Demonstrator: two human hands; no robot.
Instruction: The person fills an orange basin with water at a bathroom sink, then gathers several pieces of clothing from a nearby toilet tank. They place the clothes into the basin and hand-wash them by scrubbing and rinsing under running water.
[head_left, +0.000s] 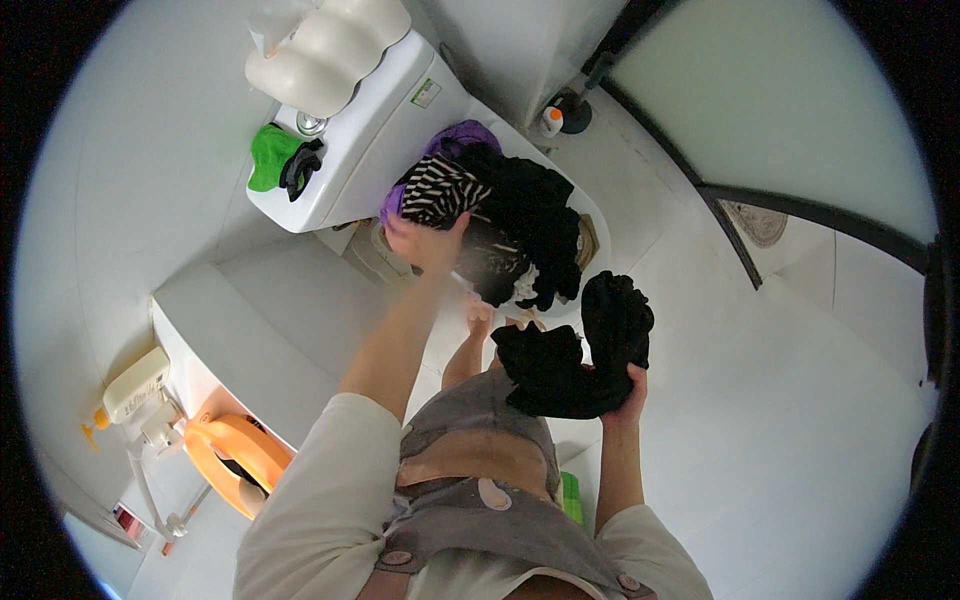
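My right hand (630, 397) grips a bunched black garment (577, 371), which hangs in two folds in front of my apron. Out over the toilet, my left hand (427, 244) is blurred at the near edge of a black-and-white striped cloth (442, 187); whether its fingers are closed on the cloth is unclear. Beside the stripes, a heap of black clothing (532, 210) covers most of the toilet bowl (600, 225). Purple fabric (469, 135) shows behind the heap, and a small white piece (526, 283) sticks out at its near side.
On the toilet tank (375, 142) lie a green cloth (271, 156), a dark cloth (301, 169) and a cream wavy object (330, 56). An orange basin (247, 457) and a pump bottle (137, 384) are at left. A frosted-glass door (780, 97) bounds the right; an orange-capped bottle (551, 121) stands behind.
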